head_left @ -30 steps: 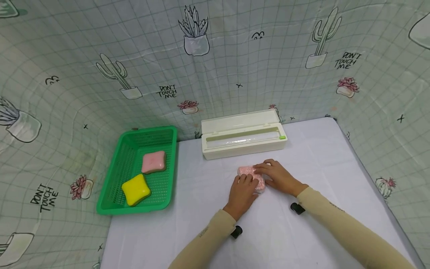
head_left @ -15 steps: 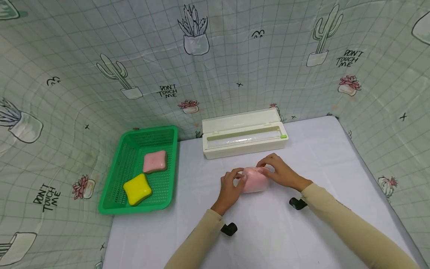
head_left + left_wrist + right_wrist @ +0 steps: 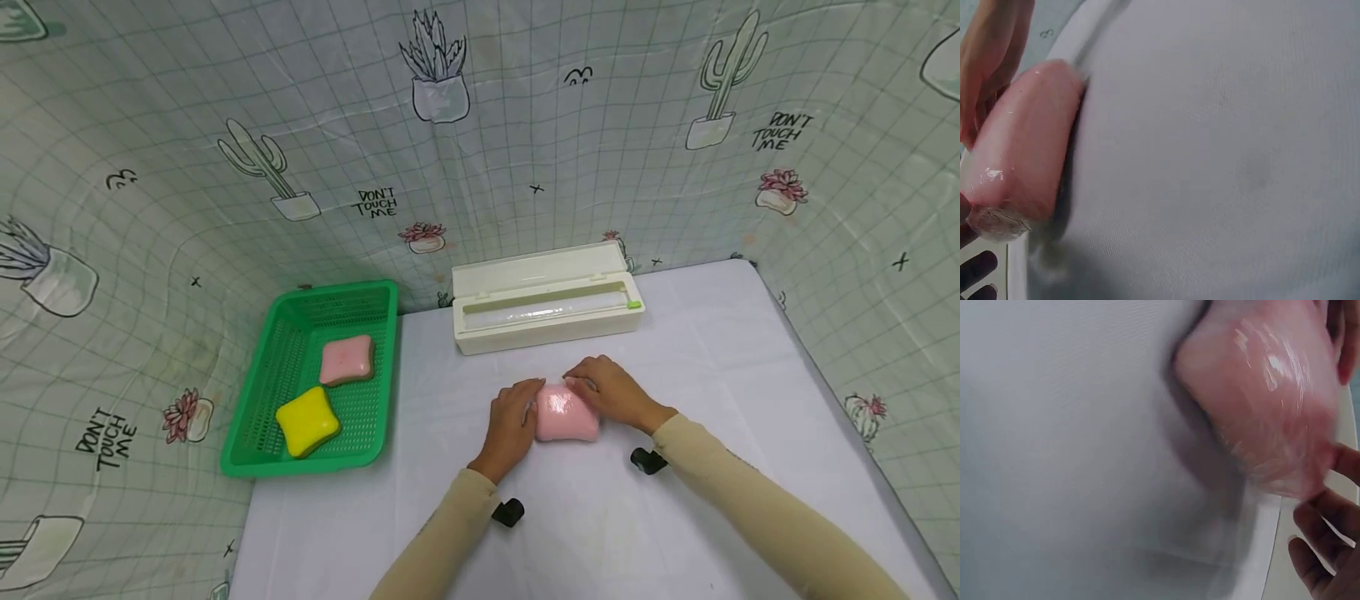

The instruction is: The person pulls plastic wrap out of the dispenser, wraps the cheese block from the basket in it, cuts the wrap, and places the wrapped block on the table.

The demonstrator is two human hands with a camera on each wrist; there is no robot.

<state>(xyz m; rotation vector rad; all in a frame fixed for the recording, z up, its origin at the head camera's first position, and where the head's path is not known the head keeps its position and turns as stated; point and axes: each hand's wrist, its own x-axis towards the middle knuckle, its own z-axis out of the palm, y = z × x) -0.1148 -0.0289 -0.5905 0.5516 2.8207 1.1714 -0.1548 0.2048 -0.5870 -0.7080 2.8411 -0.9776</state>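
Note:
A pink sponge (image 3: pixel 567 414) wrapped in shiny clear film is between my two hands, over the white table. At its left end my left hand (image 3: pixel 512 423) holds it, thumb against the side. My right hand (image 3: pixel 613 392) grips its upper right corner. In the right wrist view, the fingers (image 3: pixel 1341 509) pinch that corner of the wrapped sponge (image 3: pixel 1266 387), where the film is wrinkled. The left wrist view has the sponge (image 3: pixel 1029 131) with crumpled film at its near end and the left fingertips (image 3: pixel 977 269) at the lower left edge.
Behind the hands stands a white cling film dispenser (image 3: pixel 547 337), lid raised, a roll inside. On the left is a green basket (image 3: pixel 232 454) with another pink sponge (image 3: pixel 347 360) and a yellow sponge (image 3: pixel 307 422). A patterned cloth (image 3: pixel 510 150) hangs around the table (image 3: pixel 600 533).
The wrapped sponge has been turned from its crinkled face to a smooth, shiny pink one. My left hand has gone from on top of it to its left end.

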